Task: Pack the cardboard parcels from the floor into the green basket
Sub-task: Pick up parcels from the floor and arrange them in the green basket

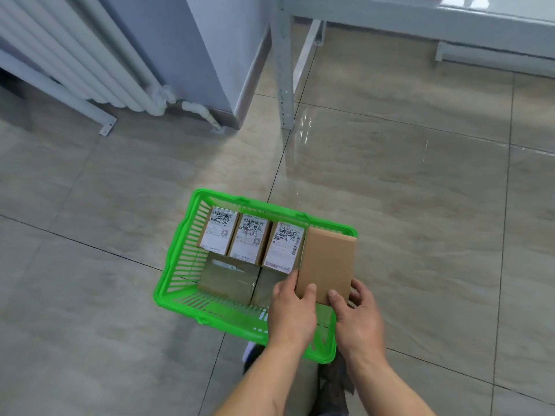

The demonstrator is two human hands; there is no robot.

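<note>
A green plastic basket (177,268) stands on the tiled floor. Along its far side sit three cardboard parcels with white shipping labels: left (217,234), middle (250,243), right (283,247). A taped parcel (228,280) lies flat in the near half. Both hands hold a plain brown cardboard parcel (327,262) over the basket's right end, next to the labelled row. My left hand (292,316) grips its near left corner. My right hand (357,319) grips its near right corner.
A white radiator (72,58) lines the wall at the upper left. A grey metal table leg (285,64) stands beyond the basket, with the tabletop (480,16) at the upper right. My feet (333,382) show below the basket.
</note>
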